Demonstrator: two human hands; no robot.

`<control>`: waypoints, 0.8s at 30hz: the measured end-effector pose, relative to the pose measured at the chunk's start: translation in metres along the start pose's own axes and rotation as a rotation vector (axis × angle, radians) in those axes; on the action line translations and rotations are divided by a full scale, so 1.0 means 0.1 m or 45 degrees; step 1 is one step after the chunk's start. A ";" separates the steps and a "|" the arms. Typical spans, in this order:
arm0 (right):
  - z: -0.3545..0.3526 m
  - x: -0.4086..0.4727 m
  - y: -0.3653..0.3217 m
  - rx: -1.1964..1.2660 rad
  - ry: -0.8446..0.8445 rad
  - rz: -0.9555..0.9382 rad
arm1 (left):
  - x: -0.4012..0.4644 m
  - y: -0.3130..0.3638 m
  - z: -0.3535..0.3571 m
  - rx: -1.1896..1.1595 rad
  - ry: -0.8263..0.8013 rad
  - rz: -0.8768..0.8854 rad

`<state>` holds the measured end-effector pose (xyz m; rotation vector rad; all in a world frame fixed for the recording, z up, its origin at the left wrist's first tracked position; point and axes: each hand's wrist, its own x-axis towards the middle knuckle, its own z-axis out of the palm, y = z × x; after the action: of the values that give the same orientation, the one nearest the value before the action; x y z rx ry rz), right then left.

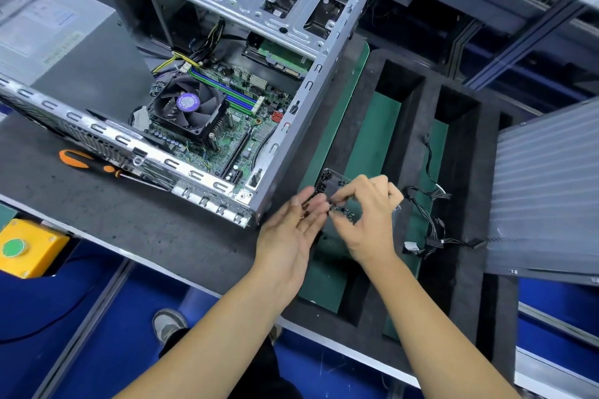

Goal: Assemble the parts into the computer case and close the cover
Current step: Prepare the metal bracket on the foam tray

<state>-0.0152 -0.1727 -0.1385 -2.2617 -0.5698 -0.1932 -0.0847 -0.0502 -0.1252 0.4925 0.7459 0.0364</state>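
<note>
- Single view: head-worn wide-angle camera, looking forward and steeply down.
- Near range: both forearms enter from the bottom edge; the floor shows below the bench edge.
- Open computer case fills upper left; foam tray lies right.
- Straight edges bow toward the borders.

Two bare forearms are seen, with no sleeves reaching the wrists. The left hand and right hand are ungloved, and no rings or watch are visible. Dark trousers are worn, and a grey shoe is seen below.
</note>
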 end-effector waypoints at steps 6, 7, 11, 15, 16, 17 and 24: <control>-0.02 0.00 0.27 -0.449 -0.030 0.284 | 0.06 0.00 -0.06 0.146 0.000 0.089; -0.02 0.03 0.30 -0.518 -0.066 0.244 | 0.07 -0.01 -0.08 0.152 0.015 0.095; -0.01 0.13 0.34 -0.531 -0.191 0.041 | 0.07 -0.04 -0.06 0.135 0.070 0.123; 0.04 0.25 0.26 -0.474 -0.220 -0.022 | 0.08 -0.07 -0.03 0.091 0.102 0.154; 0.05 0.28 0.25 -0.475 -0.230 -0.033 | 0.08 -0.07 -0.03 0.088 0.104 0.154; 0.06 0.30 0.25 -0.479 -0.241 -0.046 | 0.08 -0.07 -0.03 0.088 0.104 0.152; 0.09 0.35 0.25 -0.513 -0.251 -0.089 | 0.08 -0.05 -0.04 0.104 0.097 0.127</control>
<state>0.0267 -0.1694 -0.1501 -2.6730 -0.7700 -0.1282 -0.0823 -0.0511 -0.1354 0.6086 0.7996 0.1185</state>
